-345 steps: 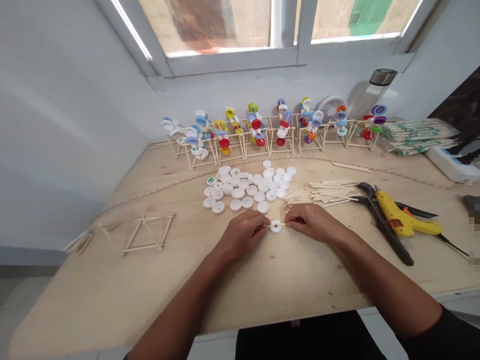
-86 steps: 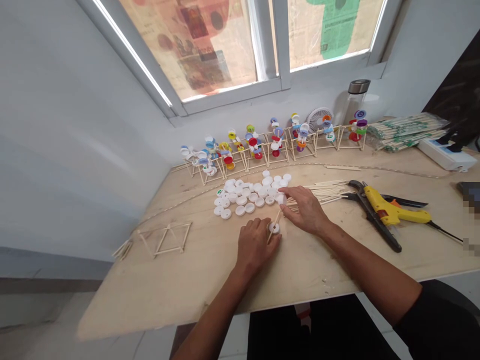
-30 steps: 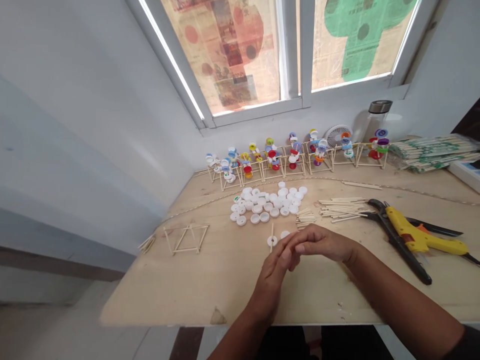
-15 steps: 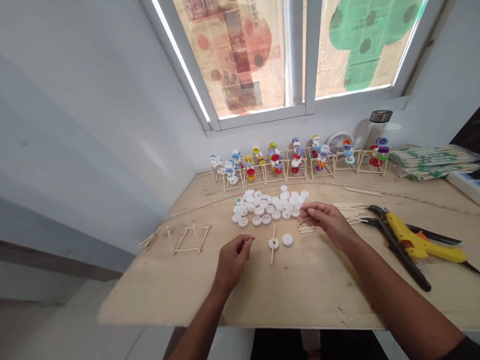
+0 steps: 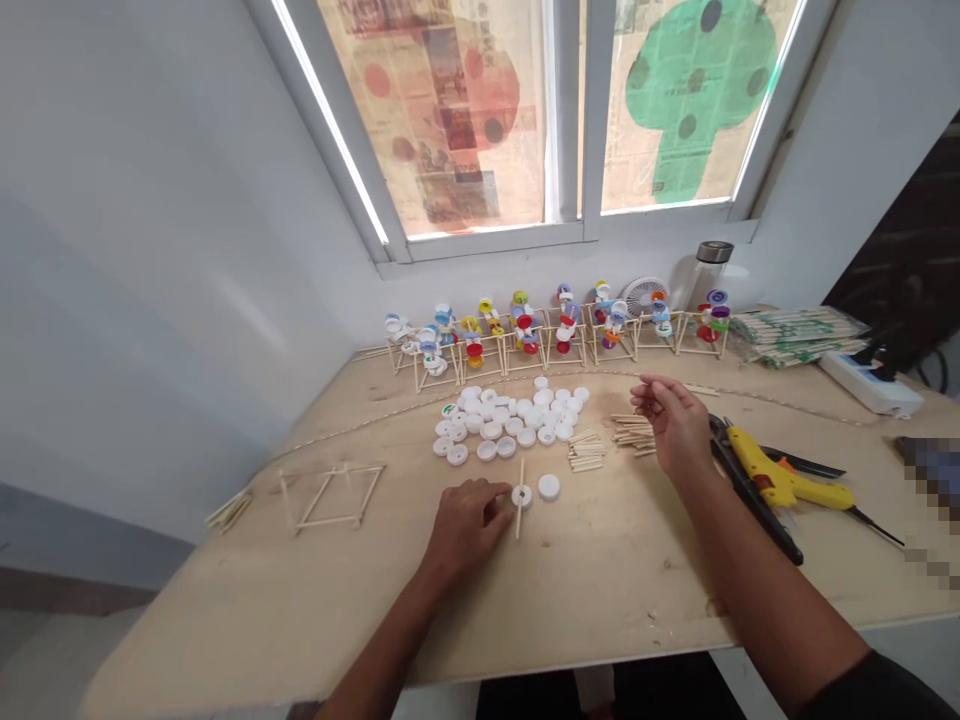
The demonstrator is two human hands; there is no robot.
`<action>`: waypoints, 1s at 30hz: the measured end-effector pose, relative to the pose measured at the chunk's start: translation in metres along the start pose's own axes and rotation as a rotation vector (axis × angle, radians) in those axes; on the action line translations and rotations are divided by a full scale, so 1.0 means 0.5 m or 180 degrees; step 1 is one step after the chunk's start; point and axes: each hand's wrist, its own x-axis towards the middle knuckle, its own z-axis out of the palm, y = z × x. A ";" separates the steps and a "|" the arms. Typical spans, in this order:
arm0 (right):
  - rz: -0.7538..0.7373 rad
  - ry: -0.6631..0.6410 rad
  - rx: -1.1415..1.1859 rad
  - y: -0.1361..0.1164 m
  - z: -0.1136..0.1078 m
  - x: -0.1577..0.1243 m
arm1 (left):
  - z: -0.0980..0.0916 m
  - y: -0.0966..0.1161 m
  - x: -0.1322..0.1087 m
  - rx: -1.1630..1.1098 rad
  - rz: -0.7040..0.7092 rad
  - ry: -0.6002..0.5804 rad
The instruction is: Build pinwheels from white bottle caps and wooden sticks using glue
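Note:
My left hand (image 5: 469,525) rests on the table with its index finger and thumb against the left side of a white bottle cap (image 5: 527,497). A thin wooden stick (image 5: 520,522) lies across that cap, pointing away from me. Just to the right sits a second white cap (image 5: 549,487), untouched. My right hand (image 5: 675,425) is raised over the right side of the table, fingers loosely bent and apart, with nothing visible in them. Below and left of it are a bundle of longer sticks (image 5: 634,433) and a pile of short sticks (image 5: 586,452).
Many white caps (image 5: 491,430) are heaped beyond my left hand. A stick frame (image 5: 330,523) stands at left. Coloured cap wheels on stick frames (image 5: 525,340) line the back. A yellow glue gun (image 5: 784,480) and black-handled cutters (image 5: 757,515) lie at right, near a power strip (image 5: 870,385).
My left hand has moved to the cap with the stick and touches it. My right hand has shifted right, away from the short sticks. The view has turned rightward.

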 end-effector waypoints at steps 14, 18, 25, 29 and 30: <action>-0.0389 -0.0125 -0.0946 0.034 0.009 -0.011 | 0.037 0.017 0.001 -0.0162 0.0177 0.0422; -0.0521 -0.0044 -0.0824 0.009 0.017 -0.017 | 0.040 0.012 -0.001 -0.0200 0.0206 0.0417; -0.0513 -0.0366 -0.1134 -0.060 0.022 -0.067 | 0.040 0.012 -0.002 -0.0182 0.0302 0.0279; -0.0037 -0.1689 -0.2417 -0.032 0.021 -0.119 | 0.038 0.014 -0.004 -0.0196 0.0306 0.0231; -0.0037 -0.1968 -0.2802 -0.021 0.022 -0.130 | 0.038 0.014 -0.004 -0.0199 0.0293 0.0222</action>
